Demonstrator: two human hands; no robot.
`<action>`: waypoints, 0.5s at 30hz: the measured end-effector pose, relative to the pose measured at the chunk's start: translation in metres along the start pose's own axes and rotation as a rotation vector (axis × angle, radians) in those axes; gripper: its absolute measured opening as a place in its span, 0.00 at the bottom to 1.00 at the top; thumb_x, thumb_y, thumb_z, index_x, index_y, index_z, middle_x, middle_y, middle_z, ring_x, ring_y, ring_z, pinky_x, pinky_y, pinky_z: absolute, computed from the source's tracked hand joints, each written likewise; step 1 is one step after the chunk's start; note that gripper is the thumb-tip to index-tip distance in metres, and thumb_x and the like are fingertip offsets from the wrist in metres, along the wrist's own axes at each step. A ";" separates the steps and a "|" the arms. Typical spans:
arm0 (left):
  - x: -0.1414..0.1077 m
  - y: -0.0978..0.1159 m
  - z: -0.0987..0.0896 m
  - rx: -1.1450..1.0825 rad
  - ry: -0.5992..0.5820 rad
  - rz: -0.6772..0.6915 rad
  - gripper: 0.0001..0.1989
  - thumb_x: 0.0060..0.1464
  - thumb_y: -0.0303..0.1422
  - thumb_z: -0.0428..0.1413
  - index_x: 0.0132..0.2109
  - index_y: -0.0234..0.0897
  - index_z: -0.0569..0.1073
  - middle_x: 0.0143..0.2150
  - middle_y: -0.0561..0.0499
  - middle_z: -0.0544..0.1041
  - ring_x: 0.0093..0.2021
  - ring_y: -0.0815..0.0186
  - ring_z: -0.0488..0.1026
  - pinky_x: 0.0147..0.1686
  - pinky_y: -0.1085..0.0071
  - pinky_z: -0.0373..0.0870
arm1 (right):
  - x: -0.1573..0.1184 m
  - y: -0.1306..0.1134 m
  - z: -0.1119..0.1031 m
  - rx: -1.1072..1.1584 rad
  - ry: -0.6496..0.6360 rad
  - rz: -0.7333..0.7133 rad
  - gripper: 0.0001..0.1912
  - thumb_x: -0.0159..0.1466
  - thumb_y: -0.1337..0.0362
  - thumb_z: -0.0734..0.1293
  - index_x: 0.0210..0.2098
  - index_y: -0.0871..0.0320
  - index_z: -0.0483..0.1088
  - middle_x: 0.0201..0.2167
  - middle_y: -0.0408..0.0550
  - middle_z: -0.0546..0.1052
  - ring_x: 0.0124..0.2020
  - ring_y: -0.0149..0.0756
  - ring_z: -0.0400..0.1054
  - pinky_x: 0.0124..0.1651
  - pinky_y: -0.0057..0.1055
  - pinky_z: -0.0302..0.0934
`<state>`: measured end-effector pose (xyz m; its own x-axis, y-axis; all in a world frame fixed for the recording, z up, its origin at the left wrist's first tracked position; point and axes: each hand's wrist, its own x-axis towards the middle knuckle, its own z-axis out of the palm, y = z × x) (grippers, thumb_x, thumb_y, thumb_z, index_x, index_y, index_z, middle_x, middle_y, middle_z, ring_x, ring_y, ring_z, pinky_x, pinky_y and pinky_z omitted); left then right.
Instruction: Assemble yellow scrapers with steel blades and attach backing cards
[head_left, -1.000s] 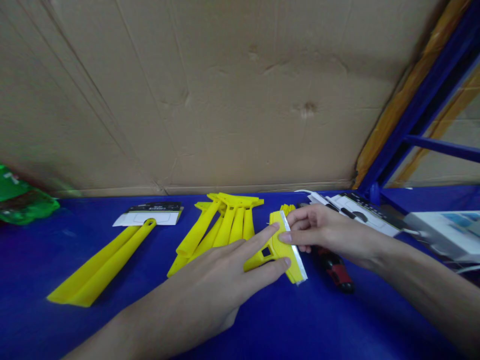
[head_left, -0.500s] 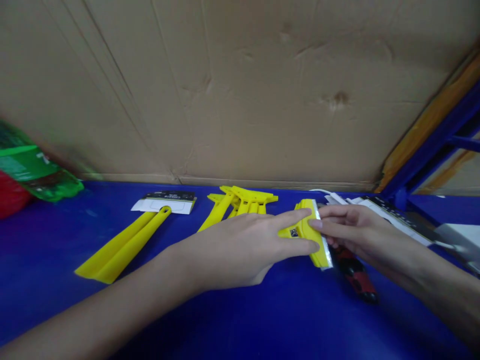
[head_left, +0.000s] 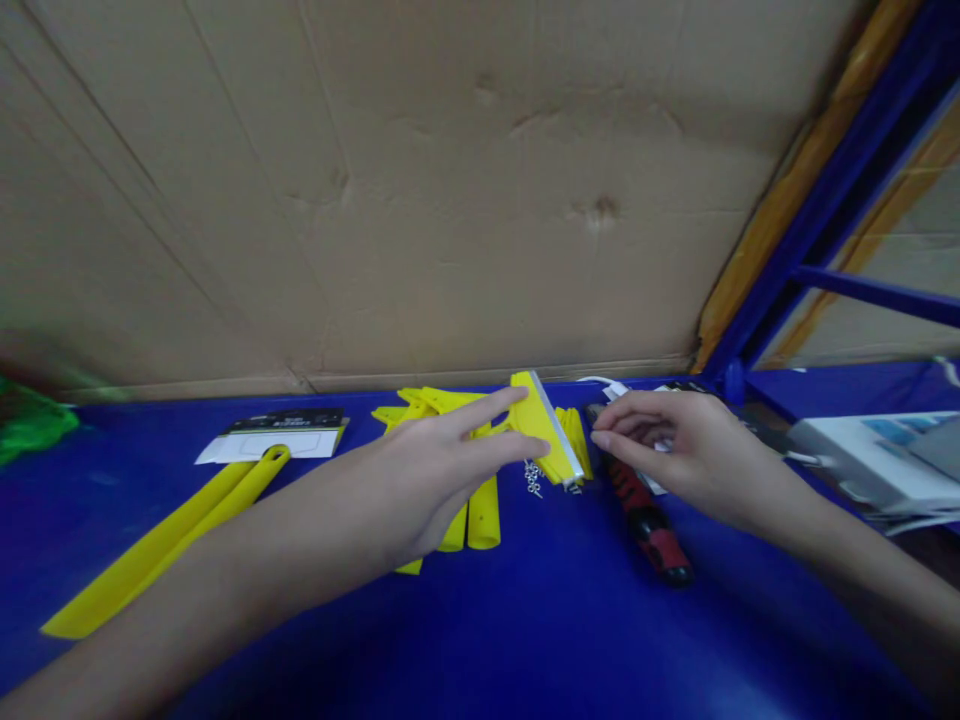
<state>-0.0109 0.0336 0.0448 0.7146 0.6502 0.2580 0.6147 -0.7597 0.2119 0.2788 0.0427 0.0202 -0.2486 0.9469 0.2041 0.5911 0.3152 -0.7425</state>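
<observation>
Far from our hands, at nine o'clock, a long yellow scraper point(head_left: 161, 540) lies on the blue surface point(head_left: 570, 620). Our left hand point(head_left: 442, 460) is open, its fingers spread across a small yellow scraper point(head_left: 536, 425) with a metal edge. Our right hand point(head_left: 675, 445) is half open and holds nothing, just beside it. From there, a red screwdriver point(head_left: 649, 525) lies at four o'clock and a white box point(head_left: 877, 460) at three.

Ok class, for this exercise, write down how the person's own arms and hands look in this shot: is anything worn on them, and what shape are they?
The left hand and the right hand are bare, with slim fingers; no gloves, rings or watch show. The left forearm and the right forearm are slender and bare too, with no sleeve in view.
</observation>
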 end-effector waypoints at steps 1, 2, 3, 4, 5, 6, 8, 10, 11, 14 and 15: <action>0.003 0.001 -0.002 -0.063 0.039 -0.044 0.24 0.66 0.24 0.52 0.62 0.52 0.77 0.73 0.48 0.70 0.65 0.51 0.73 0.61 0.57 0.72 | -0.001 0.001 -0.001 -0.132 0.001 -0.062 0.04 0.63 0.65 0.70 0.34 0.57 0.79 0.30 0.48 0.82 0.30 0.39 0.73 0.37 0.35 0.63; 0.006 0.003 -0.003 -0.155 0.067 -0.102 0.21 0.68 0.28 0.52 0.62 0.51 0.77 0.71 0.47 0.72 0.65 0.51 0.73 0.61 0.57 0.72 | -0.003 0.001 -0.001 -0.246 -0.016 -0.118 0.04 0.61 0.70 0.70 0.33 0.56 0.78 0.30 0.47 0.81 0.30 0.38 0.73 0.37 0.35 0.62; 0.009 0.005 -0.004 -0.295 0.093 -0.176 0.18 0.69 0.32 0.54 0.62 0.50 0.77 0.68 0.47 0.75 0.61 0.53 0.75 0.58 0.58 0.73 | -0.004 0.002 0.001 -0.332 -0.045 -0.170 0.06 0.60 0.73 0.69 0.32 0.56 0.78 0.29 0.47 0.80 0.30 0.38 0.71 0.37 0.35 0.61; 0.011 0.007 -0.004 -0.471 0.116 -0.263 0.18 0.68 0.35 0.56 0.62 0.49 0.76 0.63 0.46 0.78 0.54 0.56 0.77 0.52 0.61 0.75 | -0.005 0.003 0.004 -0.378 -0.083 -0.215 0.08 0.59 0.75 0.69 0.32 0.56 0.77 0.30 0.47 0.78 0.30 0.37 0.70 0.36 0.34 0.60; 0.013 0.009 -0.002 -0.667 0.131 -0.356 0.19 0.67 0.38 0.59 0.63 0.47 0.75 0.57 0.46 0.80 0.45 0.61 0.78 0.45 0.65 0.76 | -0.007 0.003 0.007 -0.416 -0.094 -0.253 0.08 0.59 0.76 0.70 0.31 0.56 0.77 0.31 0.48 0.77 0.30 0.38 0.69 0.36 0.34 0.60; 0.013 0.012 0.000 -0.876 0.119 -0.458 0.21 0.65 0.39 0.61 0.63 0.46 0.74 0.49 0.47 0.81 0.35 0.66 0.75 0.36 0.69 0.74 | -0.008 0.004 0.010 -0.446 -0.092 -0.276 0.08 0.59 0.76 0.70 0.32 0.56 0.77 0.32 0.49 0.76 0.32 0.39 0.69 0.37 0.34 0.60; 0.010 0.015 0.008 -1.223 0.136 -0.592 0.28 0.62 0.40 0.65 0.66 0.42 0.70 0.33 0.53 0.77 0.27 0.71 0.68 0.28 0.75 0.67 | -0.009 0.006 0.016 -0.476 -0.096 -0.288 0.08 0.60 0.75 0.71 0.33 0.56 0.76 0.33 0.49 0.74 0.33 0.40 0.69 0.36 0.34 0.60; 0.002 0.017 0.018 -1.443 0.149 -0.679 0.34 0.62 0.39 0.66 0.70 0.43 0.62 0.26 0.58 0.71 0.24 0.73 0.64 0.25 0.78 0.60 | -0.010 0.007 0.019 -0.481 -0.113 -0.285 0.07 0.60 0.75 0.71 0.32 0.56 0.75 0.32 0.49 0.73 0.34 0.41 0.69 0.36 0.34 0.60; -0.002 0.018 0.023 -1.526 0.145 -0.690 0.37 0.61 0.38 0.67 0.71 0.43 0.60 0.25 0.59 0.69 0.23 0.74 0.63 0.24 0.79 0.58 | -0.011 0.007 0.020 -0.478 -0.123 -0.282 0.07 0.60 0.75 0.71 0.32 0.56 0.75 0.32 0.49 0.73 0.34 0.42 0.69 0.36 0.34 0.60; -0.015 0.018 0.036 -1.673 0.191 -0.690 0.43 0.60 0.37 0.69 0.73 0.43 0.54 0.25 0.59 0.70 0.23 0.74 0.63 0.23 0.78 0.54 | -0.011 0.005 0.021 -0.469 -0.134 -0.267 0.08 0.60 0.75 0.72 0.32 0.56 0.75 0.32 0.48 0.73 0.34 0.41 0.69 0.37 0.35 0.60; -0.018 0.017 0.038 -1.707 0.203 -0.682 0.44 0.59 0.37 0.69 0.73 0.43 0.54 0.25 0.58 0.71 0.22 0.74 0.64 0.23 0.78 0.54 | -0.011 0.005 0.021 -0.470 -0.135 -0.261 0.08 0.60 0.75 0.71 0.32 0.56 0.75 0.32 0.48 0.73 0.34 0.41 0.69 0.37 0.35 0.60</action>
<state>-0.0001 0.0093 0.0078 0.3917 0.8975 -0.2028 -0.3118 0.3368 0.8885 0.2684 0.0323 0.0002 -0.5102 0.8269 0.2365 0.7681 0.5618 -0.3071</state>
